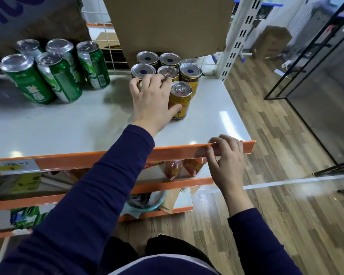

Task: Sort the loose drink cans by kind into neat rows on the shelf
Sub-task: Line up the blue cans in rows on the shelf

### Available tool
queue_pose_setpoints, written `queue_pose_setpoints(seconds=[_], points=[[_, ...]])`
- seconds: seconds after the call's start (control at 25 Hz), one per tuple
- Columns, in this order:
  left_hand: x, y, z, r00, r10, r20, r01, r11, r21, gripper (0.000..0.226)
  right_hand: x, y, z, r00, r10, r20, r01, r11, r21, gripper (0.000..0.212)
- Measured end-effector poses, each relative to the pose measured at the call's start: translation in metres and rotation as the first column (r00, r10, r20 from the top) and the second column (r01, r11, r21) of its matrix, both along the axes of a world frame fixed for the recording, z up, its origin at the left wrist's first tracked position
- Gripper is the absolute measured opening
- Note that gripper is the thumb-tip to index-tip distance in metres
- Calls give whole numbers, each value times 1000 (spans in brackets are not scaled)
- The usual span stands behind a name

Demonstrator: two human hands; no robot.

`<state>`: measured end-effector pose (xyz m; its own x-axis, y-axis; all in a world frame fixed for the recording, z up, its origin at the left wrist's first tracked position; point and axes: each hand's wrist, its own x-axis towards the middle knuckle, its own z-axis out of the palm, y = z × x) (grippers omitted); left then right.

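The cardboard sheet (167, 22) hangs over the back of the white shelf (68, 120), at the top centre, with a slotted white post (240, 36) to its right. 5 green cans (58, 74) stand grouped at the upper left. At the centre, 5 gold cans (190, 73) are packed together, 4 showing a blue dot on top.

The left hand (153, 102) curls over a hidden can (140, 85), of which only a sliver of rim shows. Its thumb touches the front can (180, 96), covering part of the label, so the print cannot be read. The right hand (226, 159) grips the orange edge (127, 155) at the lower right.

The handwritten tag (14, 165) is illegible, and the snack bags (174, 168) below are blurred.
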<state>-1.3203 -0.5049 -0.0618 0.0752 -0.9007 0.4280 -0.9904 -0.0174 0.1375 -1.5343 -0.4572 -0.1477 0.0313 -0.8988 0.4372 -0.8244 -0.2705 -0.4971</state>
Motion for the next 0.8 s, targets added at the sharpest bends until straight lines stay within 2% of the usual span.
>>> queue_pose_setpoints(seconds=[0.16, 0.32, 0.56, 0.8], points=[[19, 33, 1, 995, -46, -91, 37, 995, -92, 46, 15, -1, 12, 998, 26, 51, -24, 999, -21, 21], [60, 78, -1, 991, -20, -130, 1, 990, -142, 39, 63, -4, 24, 982, 172, 74, -172, 985, 2, 17], [158, 170, -18, 960, 230, -156, -241, 969, -51, 40, 178, 15, 33, 873, 480, 86, -473, 877, -87, 19], [282, 306, -31, 833, 515, -203, -531, 847, -31, 40, 345, 91, 33, 689, 721, 77, -722, 692, -23, 20]])
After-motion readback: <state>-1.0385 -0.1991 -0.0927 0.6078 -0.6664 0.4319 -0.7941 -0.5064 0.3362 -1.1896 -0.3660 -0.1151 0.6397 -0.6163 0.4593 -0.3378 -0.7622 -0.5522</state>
